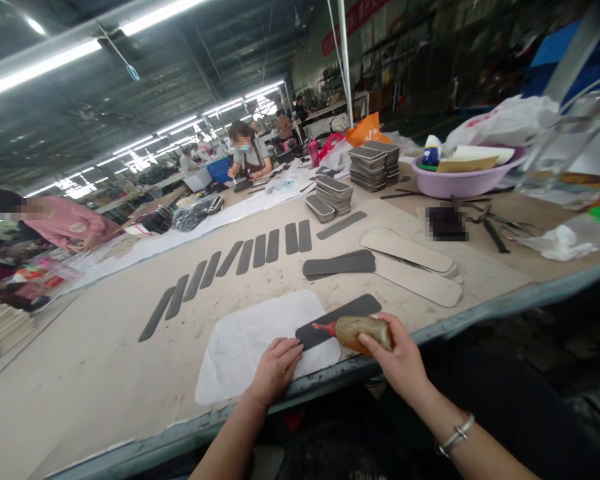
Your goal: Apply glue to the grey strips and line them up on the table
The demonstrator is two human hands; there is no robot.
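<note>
My right hand (399, 357) is wrapped round a squeeze bottle (357, 331) with a yellowish-brown body. Its red nozzle points left, over a dark grey rounded strip (347, 315). That strip lies partly on a white sheet (253, 340) near the table's front edge. My left hand (276, 370) lies flat on the sheet, fingers stretched out, with the fingertips touching the strip's left end. Behind the sheet, several similar dark strips (245, 257) are laid out in a slanting row. Right of them rest overlapping dark strips (337, 264) and pale beige strips (415, 267).
Stacked dark pieces (333, 195) and a taller stack (373, 167) stand at the back. A purple basin (463, 185) holds packets at the right, near scissors (525, 228) and a plastic bag (575, 233). One person (73, 223) works at the left, another (250, 160) across the table.
</note>
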